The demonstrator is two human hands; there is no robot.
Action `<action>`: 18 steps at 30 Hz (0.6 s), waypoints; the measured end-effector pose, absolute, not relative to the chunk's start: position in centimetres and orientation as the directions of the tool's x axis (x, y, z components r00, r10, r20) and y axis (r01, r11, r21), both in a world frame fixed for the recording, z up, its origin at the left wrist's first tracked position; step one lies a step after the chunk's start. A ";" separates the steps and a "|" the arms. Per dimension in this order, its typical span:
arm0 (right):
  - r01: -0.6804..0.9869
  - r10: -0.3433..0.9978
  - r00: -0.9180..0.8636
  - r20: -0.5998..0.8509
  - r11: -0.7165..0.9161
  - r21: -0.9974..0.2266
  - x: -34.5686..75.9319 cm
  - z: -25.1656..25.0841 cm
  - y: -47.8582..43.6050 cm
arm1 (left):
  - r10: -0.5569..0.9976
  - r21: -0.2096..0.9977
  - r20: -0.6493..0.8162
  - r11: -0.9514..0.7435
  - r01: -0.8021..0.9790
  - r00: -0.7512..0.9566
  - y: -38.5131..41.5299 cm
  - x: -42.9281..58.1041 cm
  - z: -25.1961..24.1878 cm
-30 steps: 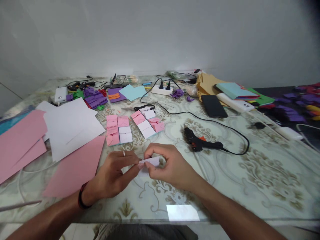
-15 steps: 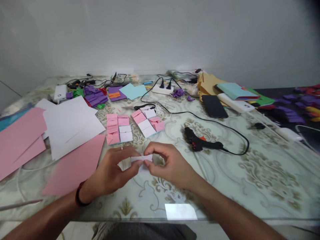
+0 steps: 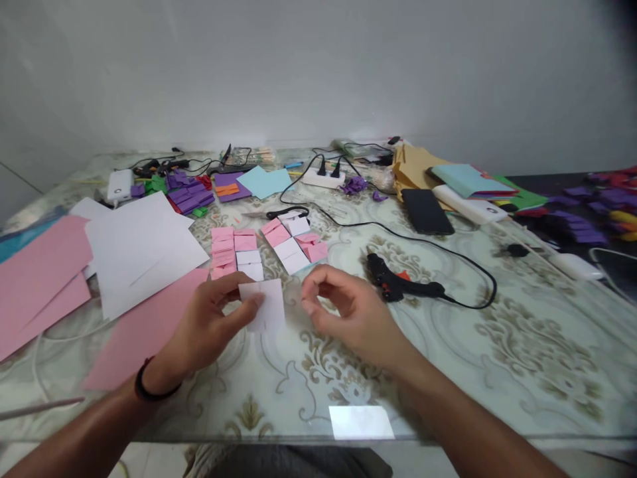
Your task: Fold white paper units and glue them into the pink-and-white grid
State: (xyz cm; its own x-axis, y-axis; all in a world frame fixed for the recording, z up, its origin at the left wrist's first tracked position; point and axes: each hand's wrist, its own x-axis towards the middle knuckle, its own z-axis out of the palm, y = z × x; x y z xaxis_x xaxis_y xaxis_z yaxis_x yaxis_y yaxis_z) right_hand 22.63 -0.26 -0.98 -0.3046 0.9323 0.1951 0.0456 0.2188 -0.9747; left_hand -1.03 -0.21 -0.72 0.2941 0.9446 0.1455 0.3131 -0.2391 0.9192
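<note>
Pinching a small square piece of thin white paper (image 3: 273,305) near its left edge, the left hand (image 3: 219,320) is holding it over the glossy, flower-patterned desk (image 3: 497,372). The right hand (image 3: 355,313) is curling just beside it, seemingly empty; whether its fingertips are touching, I cannot tell. The paper is probably handling light and creasing easily, its edges offering the safest hold; a faint line is showing low down.

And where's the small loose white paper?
Left of centre in the head view, the small loose white paper is pinched in the left hand, apart from the right hand.
</note>
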 end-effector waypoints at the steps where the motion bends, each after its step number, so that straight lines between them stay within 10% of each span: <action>1: 0.051 0.929 -0.318 0.191 0.218 -0.975 22.4 -0.9 -0.4 | 0.936 0.902 0.151 -0.262 0.342 0.317 -0.3 -0.8 -0.7; 18: 0.088 0.924 -0.234 0.301 0.328 -0.940 22.6 -1.8 -0.1 | 0.841 0.988 0.150 -0.149 -0.044 0.519 -0.6 -0.5 -1.4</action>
